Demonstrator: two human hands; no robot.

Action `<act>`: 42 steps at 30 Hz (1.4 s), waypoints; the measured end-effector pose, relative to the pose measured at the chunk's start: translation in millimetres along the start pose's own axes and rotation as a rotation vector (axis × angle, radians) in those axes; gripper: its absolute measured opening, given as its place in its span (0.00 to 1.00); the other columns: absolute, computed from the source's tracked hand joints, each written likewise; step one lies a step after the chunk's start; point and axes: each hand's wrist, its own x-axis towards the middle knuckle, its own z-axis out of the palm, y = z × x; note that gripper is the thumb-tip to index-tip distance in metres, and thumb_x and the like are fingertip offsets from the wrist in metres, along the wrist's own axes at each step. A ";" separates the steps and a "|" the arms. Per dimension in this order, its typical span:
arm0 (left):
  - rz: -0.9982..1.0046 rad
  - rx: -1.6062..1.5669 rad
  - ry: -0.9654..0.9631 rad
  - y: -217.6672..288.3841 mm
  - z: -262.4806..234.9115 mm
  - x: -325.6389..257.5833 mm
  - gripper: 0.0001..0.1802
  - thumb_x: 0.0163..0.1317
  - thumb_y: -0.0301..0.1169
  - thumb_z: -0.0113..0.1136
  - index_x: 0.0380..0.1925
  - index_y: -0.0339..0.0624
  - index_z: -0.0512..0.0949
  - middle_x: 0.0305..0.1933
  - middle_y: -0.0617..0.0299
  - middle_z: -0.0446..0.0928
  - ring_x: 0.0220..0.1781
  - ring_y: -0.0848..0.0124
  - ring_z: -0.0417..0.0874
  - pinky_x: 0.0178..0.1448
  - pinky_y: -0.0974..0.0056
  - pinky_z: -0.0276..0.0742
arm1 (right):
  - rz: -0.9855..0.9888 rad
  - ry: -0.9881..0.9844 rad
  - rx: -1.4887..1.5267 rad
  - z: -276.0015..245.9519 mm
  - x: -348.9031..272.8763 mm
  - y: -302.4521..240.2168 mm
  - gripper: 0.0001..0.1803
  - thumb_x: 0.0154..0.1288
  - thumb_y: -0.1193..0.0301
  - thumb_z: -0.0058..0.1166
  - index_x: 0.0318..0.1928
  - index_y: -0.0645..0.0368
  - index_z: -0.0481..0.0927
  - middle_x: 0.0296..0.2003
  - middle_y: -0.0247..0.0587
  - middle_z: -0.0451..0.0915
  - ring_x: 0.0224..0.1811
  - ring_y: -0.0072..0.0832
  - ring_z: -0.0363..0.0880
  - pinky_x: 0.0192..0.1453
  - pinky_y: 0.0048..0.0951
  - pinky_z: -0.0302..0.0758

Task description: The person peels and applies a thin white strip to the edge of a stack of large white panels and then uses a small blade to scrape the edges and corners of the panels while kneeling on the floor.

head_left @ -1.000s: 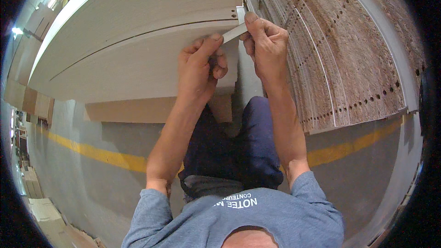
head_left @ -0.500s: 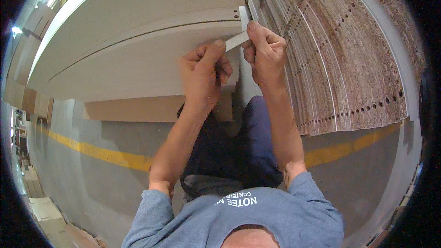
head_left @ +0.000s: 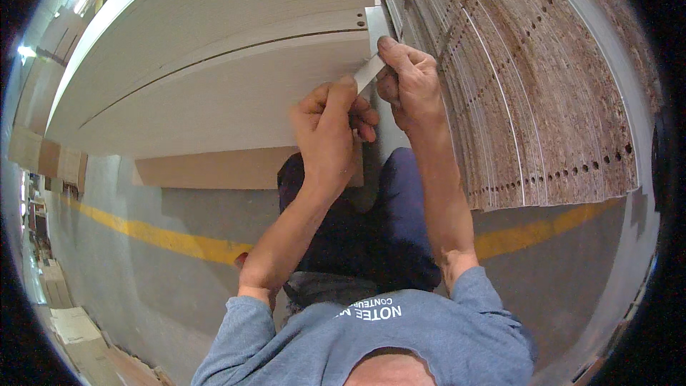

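A short, thin pale strip (head_left: 369,73) stretches between my two hands. Its lower left end is pinched between the thumb and fingers of my left hand (head_left: 330,118). Higher up and to the right, my right hand (head_left: 414,82) grips the other end, its fingers curled in. Both hands hover over the right end of a pale wood-grain panel (head_left: 236,93), which has a long dark groove and small holes near its right edge. What the strip is made of I cannot tell.
On the right stand many particleboard panels (head_left: 543,100) on edge, with drilled holes. A narrow whitish board (head_left: 389,125) lies between them and the pale panel. Brown cardboard (head_left: 207,169) shows under the panel. A yellow line (head_left: 164,238) crosses the grey floor. Boxes (head_left: 75,325) sit lower left.
My left hand has moved right, closer to my right hand. The right hand has shifted slightly left. Less of the strip's length spans the gap, and it tilts more steeply.
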 end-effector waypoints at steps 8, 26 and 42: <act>0.057 0.037 -0.011 3.4 4.3 0.6 0.17 0.65 0.35 0.53 0.20 0.34 0.74 0.17 0.57 0.75 0.14 0.74 0.72 0.21 0.70 0.67 | -0.012 -0.001 -0.111 1.3 10.0 -6.0 0.18 0.65 0.59 0.52 0.20 0.54 0.74 0.14 0.24 0.66 0.13 0.13 0.58 0.17 0.21 0.51; -0.060 -0.002 -0.183 21.3 -25.6 30.2 0.15 0.62 0.35 0.58 0.17 0.41 0.74 0.13 0.60 0.72 0.11 0.76 0.68 0.14 0.72 0.59 | -0.201 0.121 -0.212 26.2 -7.7 -20.4 0.23 0.68 0.59 0.50 0.17 0.59 0.73 0.13 0.22 0.66 0.14 0.11 0.59 0.17 0.21 0.53; -0.051 0.020 -0.135 9.5 10.0 9.9 0.11 0.62 0.32 0.57 0.23 0.37 0.74 0.19 0.57 0.75 0.15 0.70 0.73 0.17 0.69 0.67 | 0.025 -0.075 -0.147 -7.5 23.6 -12.3 0.20 0.65 0.56 0.52 0.21 0.55 0.76 0.14 0.24 0.67 0.14 0.13 0.59 0.17 0.22 0.51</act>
